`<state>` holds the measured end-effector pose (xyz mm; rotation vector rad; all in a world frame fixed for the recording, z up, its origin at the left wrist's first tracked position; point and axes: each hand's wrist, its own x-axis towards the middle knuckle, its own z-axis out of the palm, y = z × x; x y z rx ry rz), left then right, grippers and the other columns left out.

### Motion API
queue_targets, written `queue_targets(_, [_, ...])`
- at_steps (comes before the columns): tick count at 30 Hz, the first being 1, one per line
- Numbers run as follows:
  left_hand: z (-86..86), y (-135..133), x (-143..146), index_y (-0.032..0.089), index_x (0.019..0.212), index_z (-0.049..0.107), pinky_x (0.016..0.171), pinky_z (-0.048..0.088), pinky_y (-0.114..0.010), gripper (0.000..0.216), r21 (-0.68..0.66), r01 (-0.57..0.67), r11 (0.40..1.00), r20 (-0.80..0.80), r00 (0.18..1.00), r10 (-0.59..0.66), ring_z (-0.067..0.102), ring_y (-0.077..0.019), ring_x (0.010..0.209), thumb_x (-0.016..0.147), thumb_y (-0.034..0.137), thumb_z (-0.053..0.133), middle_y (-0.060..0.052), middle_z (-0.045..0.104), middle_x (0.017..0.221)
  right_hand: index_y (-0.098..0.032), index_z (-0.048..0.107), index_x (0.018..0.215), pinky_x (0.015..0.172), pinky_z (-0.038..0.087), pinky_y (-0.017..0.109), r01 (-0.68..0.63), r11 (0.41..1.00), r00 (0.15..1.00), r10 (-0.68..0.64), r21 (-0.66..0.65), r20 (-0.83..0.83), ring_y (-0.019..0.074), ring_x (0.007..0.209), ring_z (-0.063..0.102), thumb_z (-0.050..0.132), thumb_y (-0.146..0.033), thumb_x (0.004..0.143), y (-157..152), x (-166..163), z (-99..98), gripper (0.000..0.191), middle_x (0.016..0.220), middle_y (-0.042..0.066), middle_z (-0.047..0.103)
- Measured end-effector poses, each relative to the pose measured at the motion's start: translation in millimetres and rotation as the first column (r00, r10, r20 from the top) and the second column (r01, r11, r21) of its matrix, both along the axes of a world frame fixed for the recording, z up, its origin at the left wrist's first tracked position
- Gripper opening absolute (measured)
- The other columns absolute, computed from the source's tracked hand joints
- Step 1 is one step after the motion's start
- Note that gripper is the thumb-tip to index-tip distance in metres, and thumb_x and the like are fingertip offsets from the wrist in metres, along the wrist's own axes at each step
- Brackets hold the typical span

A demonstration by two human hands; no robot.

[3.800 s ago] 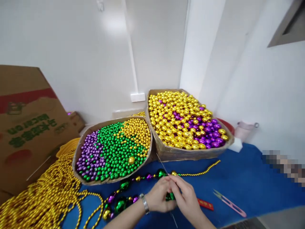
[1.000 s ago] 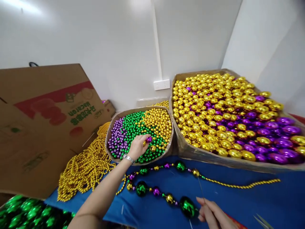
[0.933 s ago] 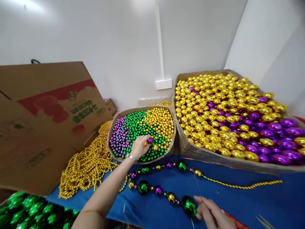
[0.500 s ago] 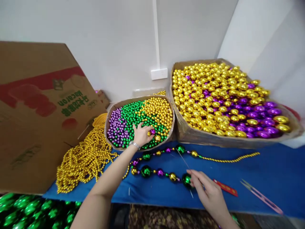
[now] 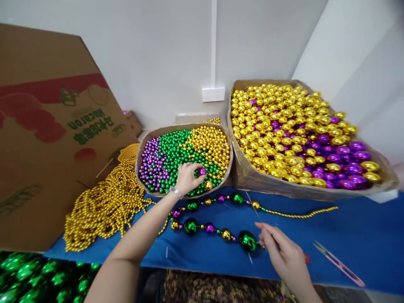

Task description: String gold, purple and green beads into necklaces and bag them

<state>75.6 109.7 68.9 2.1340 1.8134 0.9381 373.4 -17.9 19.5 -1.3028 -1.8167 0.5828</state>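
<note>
My left hand (image 5: 187,177) reaches into the small cardboard tray (image 5: 230,162) of purple, green and gold beads and pinches a purple bead (image 5: 203,171) between thumb and fingers. A watch is on that wrist. My right hand (image 5: 282,251) rests on the blue cloth and holds a thin needle (image 5: 255,210) that slants up and to the left. The needle's string carries a strand of large green, gold and purple beads (image 5: 208,228), whose last big green bead (image 5: 247,240) lies just left of my right fingers.
A large cardboard tray (image 5: 284,191) of big gold and purple beads stands at the right. Gold bead chains (image 5: 104,206) pile up at the left beside a printed carton (image 5: 47,126). Pink thread snips (image 5: 339,264) lie at the right. Green balls (image 5: 38,277) sit below the table edge.
Earlier both hands worked together at the strand. Since then my left hand went to the small tray and took a purple bead; my right hand stayed with the needle by the big green bead.
</note>
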Motion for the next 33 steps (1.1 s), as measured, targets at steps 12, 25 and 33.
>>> queue_targets(12, [3.0, -56.5, 51.5, 0.016, 0.101, 0.058, 0.068, 0.053, -0.029, 0.029, -0.132, 0.455, 0.881, 0.989, -0.001, 0.149, 0.066, -0.0167, 0.074, 0.075, 0.024, 0.068, -0.005, 0.066, 0.088, -0.018, 0.06, 0.105, 0.08, 0.055, 0.026, -0.188, 0.94, 0.972, 0.136, 0.285, 0.191, 0.0167, 0.083, 0.07, 0.044, -0.023, 0.092, 0.7, -23.3, -10.2, 0.021, 0.095, 0.006, 0.072])
queue_targets(25, [-14.0, -77.8, 66.3, 0.015, 0.112, 0.054, 0.069, 0.053, -0.029, 0.038, -0.236, 0.445, 0.864, 0.938, -0.127, 0.322, 0.068, -0.0204, 0.08, 0.084, 0.04, 0.058, -0.011, 0.068, 0.091, -0.018, 0.062, 0.106, 0.077, 0.056, 0.025, -0.212, 0.939, 0.959, 0.146, 0.272, 0.245, 0.016, 0.083, 0.07, 0.043, -0.021, 0.092, -7.0, -18.9, -17.3, 0.024, 0.096, 0.005, 0.072])
queue_targets(33, [-14.2, -83.0, 71.5, 0.012, 0.108, 0.055, 0.077, 0.051, -0.034, 0.038, -0.258, 0.441, 0.86, 0.911, -0.185, 0.369, 0.068, -0.0239, 0.085, 0.086, 0.043, 0.053, -0.014, 0.07, 0.089, -0.018, 0.063, 0.105, 0.07, 0.056, 0.023, -0.212, 0.939, 0.959, 0.147, 0.271, 0.241, 0.0159, 0.08, 0.07, 0.042, -0.021, 0.092, -8.3, -19.9, -17.7, 0.025, 0.093, 0.005, 0.073])
